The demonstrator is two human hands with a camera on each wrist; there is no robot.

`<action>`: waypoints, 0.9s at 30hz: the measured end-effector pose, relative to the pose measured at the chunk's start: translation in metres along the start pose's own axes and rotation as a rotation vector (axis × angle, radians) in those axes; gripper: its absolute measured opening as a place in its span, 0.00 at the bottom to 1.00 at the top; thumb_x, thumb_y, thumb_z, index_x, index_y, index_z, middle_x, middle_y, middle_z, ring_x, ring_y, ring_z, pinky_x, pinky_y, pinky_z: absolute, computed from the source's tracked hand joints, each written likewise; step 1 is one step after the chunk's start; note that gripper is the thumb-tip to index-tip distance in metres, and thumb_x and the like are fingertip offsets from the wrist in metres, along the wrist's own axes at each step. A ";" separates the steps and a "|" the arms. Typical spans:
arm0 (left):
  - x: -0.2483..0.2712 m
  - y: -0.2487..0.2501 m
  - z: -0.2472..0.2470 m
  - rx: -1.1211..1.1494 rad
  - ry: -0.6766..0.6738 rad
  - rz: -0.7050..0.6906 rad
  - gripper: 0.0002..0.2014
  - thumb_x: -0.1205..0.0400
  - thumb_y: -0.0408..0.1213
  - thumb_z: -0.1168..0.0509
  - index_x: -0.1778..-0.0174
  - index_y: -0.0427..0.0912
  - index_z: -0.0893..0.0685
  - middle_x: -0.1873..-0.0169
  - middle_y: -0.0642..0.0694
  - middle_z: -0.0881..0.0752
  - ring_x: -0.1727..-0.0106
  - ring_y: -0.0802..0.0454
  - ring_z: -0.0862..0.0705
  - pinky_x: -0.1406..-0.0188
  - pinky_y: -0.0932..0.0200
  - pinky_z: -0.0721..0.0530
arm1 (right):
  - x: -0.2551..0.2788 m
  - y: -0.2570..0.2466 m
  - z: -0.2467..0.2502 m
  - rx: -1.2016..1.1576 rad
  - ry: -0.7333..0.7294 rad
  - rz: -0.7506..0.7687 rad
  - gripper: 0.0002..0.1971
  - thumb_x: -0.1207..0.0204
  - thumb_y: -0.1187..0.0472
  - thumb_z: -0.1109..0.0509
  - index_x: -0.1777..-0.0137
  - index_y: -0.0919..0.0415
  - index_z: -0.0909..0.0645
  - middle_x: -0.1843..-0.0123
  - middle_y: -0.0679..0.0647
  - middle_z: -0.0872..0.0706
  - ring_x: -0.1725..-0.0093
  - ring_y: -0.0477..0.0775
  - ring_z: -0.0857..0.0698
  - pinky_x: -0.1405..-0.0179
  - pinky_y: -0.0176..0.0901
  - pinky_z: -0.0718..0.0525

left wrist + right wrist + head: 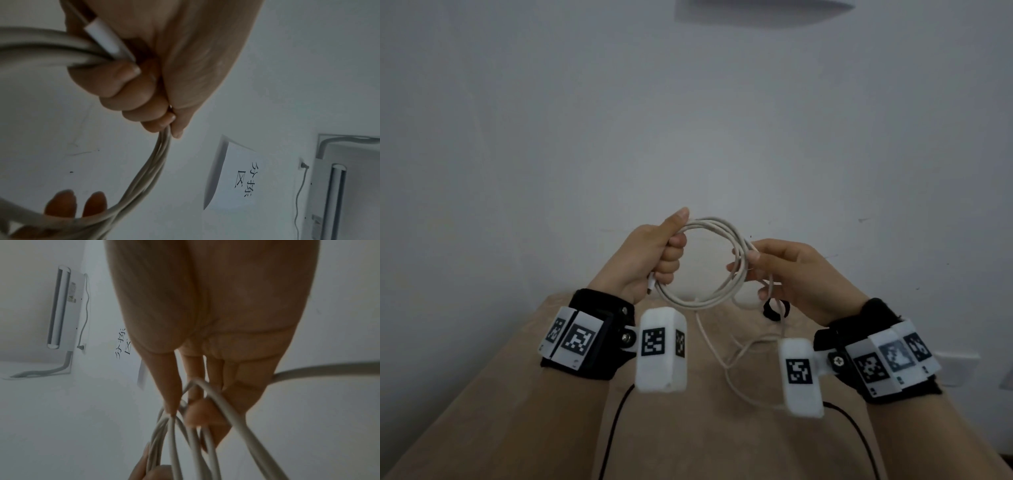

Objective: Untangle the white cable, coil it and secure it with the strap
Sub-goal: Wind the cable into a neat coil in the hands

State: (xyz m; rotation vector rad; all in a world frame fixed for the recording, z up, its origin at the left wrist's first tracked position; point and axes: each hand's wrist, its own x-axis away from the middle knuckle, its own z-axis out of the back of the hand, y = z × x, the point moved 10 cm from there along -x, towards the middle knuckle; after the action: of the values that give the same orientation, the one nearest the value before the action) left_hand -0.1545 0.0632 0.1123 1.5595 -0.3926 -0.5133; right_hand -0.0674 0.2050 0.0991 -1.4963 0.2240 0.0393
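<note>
The white cable (712, 223) is wound into a round coil of several loops, held up in the air between both hands. My left hand (674, 246) grips the coil's left side in a fist, thumb on top. In the left wrist view the strands (156, 162) run through that fist (133, 91) beside a white plug (104, 39). My right hand (753, 270) holds the coil's right side, with strands (242, 423) crossing its fingers (195, 412). A loose tail (727, 366) hangs down to the table. The black strap (774, 310) lies on the table under the right hand.
A beige table (688, 445) runs from below the hands toward me, ending at a white wall (688, 120). Black leads (613, 428) trail from the wrist cameras across it. A paper sign (242, 177) and a wall unit (337, 194) hang higher up.
</note>
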 end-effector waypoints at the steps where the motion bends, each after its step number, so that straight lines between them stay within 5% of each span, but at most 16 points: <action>1: 0.001 0.002 0.002 0.002 0.013 -0.009 0.25 0.17 0.54 0.39 0.77 0.49 0.37 0.83 0.56 0.41 0.84 0.59 0.45 0.87 0.68 0.45 | 0.000 -0.001 0.000 0.019 0.001 0.015 0.12 0.20 0.62 0.34 0.43 0.70 0.16 0.48 0.62 0.09 0.54 0.51 0.12 0.73 0.34 0.22; 10: 0.005 0.018 0.027 0.114 0.081 -0.067 0.23 0.16 0.55 0.41 0.74 0.49 0.38 0.85 0.57 0.42 0.86 0.61 0.45 0.88 0.68 0.46 | 0.006 -0.017 0.024 0.158 0.139 0.080 0.08 0.22 0.60 0.31 0.50 0.61 0.11 0.65 0.51 0.15 0.77 0.45 0.32 0.81 0.32 0.36; 19: 0.015 0.036 0.060 0.299 0.161 -0.135 0.23 0.16 0.55 0.43 0.73 0.49 0.39 0.87 0.57 0.42 0.88 0.63 0.45 0.89 0.69 0.48 | 0.011 -0.027 0.032 0.117 0.137 0.095 0.15 0.25 0.53 0.32 0.55 0.66 0.13 0.76 0.49 0.40 0.77 0.47 0.43 0.81 0.35 0.43; 22: 0.018 0.037 0.075 0.375 0.182 -0.135 0.24 0.17 0.56 0.42 0.75 0.49 0.38 0.87 0.57 0.42 0.89 0.63 0.45 0.90 0.69 0.47 | 0.013 -0.028 0.039 0.100 0.164 0.103 0.15 0.29 0.51 0.30 0.56 0.65 0.13 0.76 0.49 0.40 0.78 0.46 0.44 0.83 0.34 0.44; 27: 0.014 0.032 0.066 0.367 0.130 -0.096 0.25 0.17 0.57 0.42 0.77 0.49 0.38 0.87 0.57 0.42 0.89 0.63 0.45 0.90 0.69 0.46 | 0.011 -0.026 0.037 0.090 0.172 0.092 0.12 0.20 0.56 0.35 0.54 0.63 0.12 0.75 0.51 0.30 0.80 0.46 0.40 0.83 0.34 0.42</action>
State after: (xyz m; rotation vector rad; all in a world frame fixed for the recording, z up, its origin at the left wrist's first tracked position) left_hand -0.1768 -0.0021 0.1422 1.9628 -0.3251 -0.4253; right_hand -0.0476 0.2382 0.1246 -1.4001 0.4279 -0.0261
